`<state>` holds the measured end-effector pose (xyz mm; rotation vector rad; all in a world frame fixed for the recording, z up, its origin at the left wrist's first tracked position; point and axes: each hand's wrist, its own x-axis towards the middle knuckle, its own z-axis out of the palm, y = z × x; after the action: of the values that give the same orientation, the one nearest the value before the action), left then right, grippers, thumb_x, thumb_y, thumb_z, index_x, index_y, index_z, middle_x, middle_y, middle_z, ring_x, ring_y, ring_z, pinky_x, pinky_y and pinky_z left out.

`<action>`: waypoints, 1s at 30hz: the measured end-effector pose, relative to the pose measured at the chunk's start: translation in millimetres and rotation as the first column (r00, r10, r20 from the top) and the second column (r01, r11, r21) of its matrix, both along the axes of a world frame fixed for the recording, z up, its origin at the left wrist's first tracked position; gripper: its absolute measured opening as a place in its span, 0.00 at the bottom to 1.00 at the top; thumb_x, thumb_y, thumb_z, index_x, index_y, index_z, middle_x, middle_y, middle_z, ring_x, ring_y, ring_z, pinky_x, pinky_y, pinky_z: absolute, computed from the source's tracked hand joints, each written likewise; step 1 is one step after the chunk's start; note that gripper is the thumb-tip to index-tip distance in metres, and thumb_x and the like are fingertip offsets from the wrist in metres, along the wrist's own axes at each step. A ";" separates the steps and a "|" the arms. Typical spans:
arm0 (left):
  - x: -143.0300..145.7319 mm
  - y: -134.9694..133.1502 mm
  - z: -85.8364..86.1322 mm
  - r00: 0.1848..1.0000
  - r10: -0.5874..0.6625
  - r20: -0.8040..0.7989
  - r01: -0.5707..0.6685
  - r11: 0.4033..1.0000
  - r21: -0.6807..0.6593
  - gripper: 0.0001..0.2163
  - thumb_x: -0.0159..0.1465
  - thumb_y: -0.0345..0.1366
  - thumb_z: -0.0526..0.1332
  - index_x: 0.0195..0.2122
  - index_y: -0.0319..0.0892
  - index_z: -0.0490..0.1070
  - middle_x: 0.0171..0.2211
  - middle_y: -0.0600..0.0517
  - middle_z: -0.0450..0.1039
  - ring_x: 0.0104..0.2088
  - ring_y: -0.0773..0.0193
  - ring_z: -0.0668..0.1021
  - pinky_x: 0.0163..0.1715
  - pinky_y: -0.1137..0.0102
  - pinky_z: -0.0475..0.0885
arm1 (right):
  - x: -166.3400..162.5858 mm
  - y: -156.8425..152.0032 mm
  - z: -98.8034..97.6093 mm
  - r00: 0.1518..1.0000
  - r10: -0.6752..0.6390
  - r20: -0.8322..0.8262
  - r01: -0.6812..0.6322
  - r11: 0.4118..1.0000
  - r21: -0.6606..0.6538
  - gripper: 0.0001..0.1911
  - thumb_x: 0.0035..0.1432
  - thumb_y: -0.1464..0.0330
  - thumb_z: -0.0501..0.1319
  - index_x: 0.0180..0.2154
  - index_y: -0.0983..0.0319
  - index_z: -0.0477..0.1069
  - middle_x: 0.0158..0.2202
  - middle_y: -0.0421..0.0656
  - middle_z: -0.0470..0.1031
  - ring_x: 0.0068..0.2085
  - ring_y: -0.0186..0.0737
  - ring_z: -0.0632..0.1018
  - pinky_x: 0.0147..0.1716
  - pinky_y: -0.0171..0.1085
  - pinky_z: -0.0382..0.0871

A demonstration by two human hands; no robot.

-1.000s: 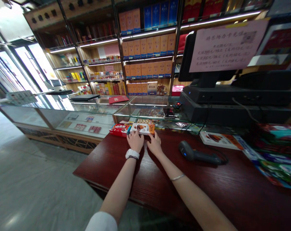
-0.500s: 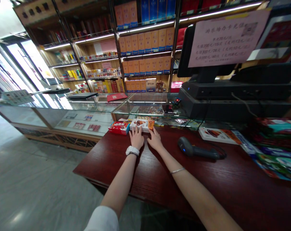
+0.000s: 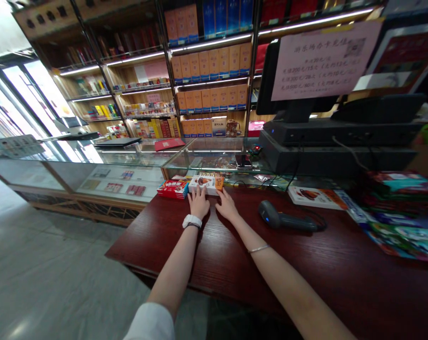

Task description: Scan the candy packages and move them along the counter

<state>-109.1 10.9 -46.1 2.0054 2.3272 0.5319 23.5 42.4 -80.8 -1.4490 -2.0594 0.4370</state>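
A white snack box [image 3: 211,191] with an orange end lies at the far edge of the dark red-brown desk [image 3: 231,255]. My left hand [image 3: 199,205], wearing a white watch, has its fingers spread against the near side and top of this box. At the box's orange right end, the outstretched fingers of my right hand [image 3: 228,207] touch its near side. Neither hand is wrapped around it. Directly left of the box sits a small stack of red packs [image 3: 172,189], its edge close to the box's left end.
A black barcode scanner [image 3: 286,221] lies right of my right hand. Beyond it are another white box [image 3: 315,197] and a pile of colourful packets [image 3: 405,222]. A glass display case [image 3: 214,158] borders the desk's far side. A monitor [image 3: 270,78] with a pink notice stands back right.
The view has shifted slightly, moving the scene a little to the left. Both hands keep their place against the white box, which looks unmoved on the desk.
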 end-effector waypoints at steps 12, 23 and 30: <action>13.1 -13.9 -1.1 0.991 0.001 -0.135 0.013 0.995 0.104 0.32 0.63 0.33 0.56 0.70 0.39 0.55 0.73 0.42 0.46 0.72 0.45 0.53 0.69 0.48 0.50 | 1.9 -21.4 27.6 0.987 -0.069 0.142 0.045 0.985 0.166 0.35 0.58 0.73 0.54 0.67 0.63 0.58 0.73 0.48 0.49 0.71 0.54 0.53 0.69 0.54 0.43; 50.6 -46.9 24.0 0.971 -0.121 -0.205 0.165 0.963 0.213 0.30 0.64 0.32 0.55 0.69 0.39 0.57 0.72 0.41 0.49 0.71 0.48 0.54 0.68 0.52 0.54 | 55.7 -52.6 66.0 0.989 0.033 0.145 -0.072 0.960 0.272 0.33 0.61 0.72 0.51 0.67 0.64 0.57 0.71 0.45 0.55 0.70 0.49 0.57 0.70 0.53 0.46; 108.4 -59.8 35.7 0.943 -0.276 -0.184 0.325 0.885 0.335 0.28 0.65 0.33 0.55 0.67 0.40 0.60 0.71 0.43 0.51 0.71 0.49 0.54 0.69 0.51 0.54 | 128.3 -71.3 76.1 0.990 -0.079 0.119 0.035 0.941 0.336 0.32 0.62 0.70 0.52 0.67 0.61 0.58 0.71 0.44 0.56 0.70 0.47 0.58 0.69 0.54 0.48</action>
<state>-0.7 -48.9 -10.4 2.5792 2.0321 0.8844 151.9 -28.9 -4.7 -1.3551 -2.0641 -0.0347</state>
